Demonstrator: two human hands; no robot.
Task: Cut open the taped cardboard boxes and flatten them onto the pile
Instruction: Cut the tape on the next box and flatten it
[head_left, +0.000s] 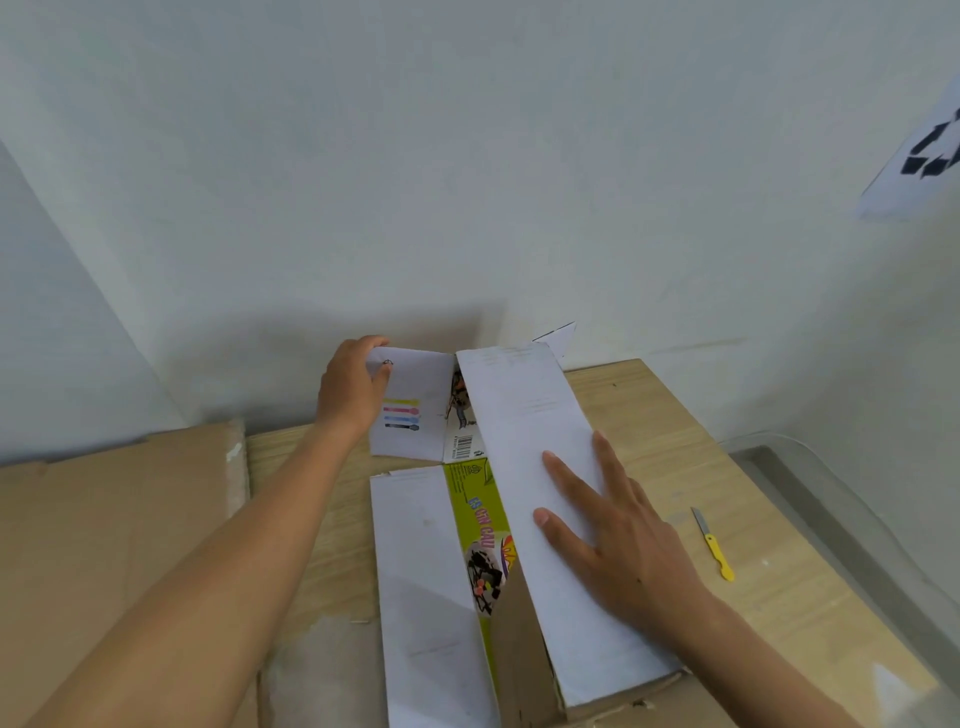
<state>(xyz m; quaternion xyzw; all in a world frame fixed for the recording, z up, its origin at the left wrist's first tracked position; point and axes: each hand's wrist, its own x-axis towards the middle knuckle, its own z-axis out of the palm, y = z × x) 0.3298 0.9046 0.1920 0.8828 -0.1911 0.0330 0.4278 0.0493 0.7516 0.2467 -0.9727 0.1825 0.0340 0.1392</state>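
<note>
**Item: printed carton (470, 519), cut open, part flattened.**

- Location: lay on the middle of the wooden table (649, 431). Its long axis ran from the table's near edge toward the table's far edge at the wall. White inner faces were turned up, with a green printed strip showing between them.
- End flap (415, 415): at the carton's far end, near the table's far edge. It was raised slightly rather than lying flat.
- Long side panel (519, 441): on the half nearer the table's right edge. It sloped up off the carton body and was not yet flat.
- Left hand (350, 389): arm stretched far forward across the table's left half. The fingers were curled over the end flap's far left edge and gripped it. This was the hand nearer that flap.
- Right hand (618, 540): palm down on the long side panel, fingers spread and straight, pressing and holding nothing.
- Judgement: the flattening step was in hand. The end flap needed folding outward along the carton's long axis while the right hand kept the panel down.
- Yellow-handled knife (712, 543): lay idle toward the table's right edge, apart from both hands.
- Flattened brown cardboard (114, 545): the pile, overlapping the table's left end.
</note>
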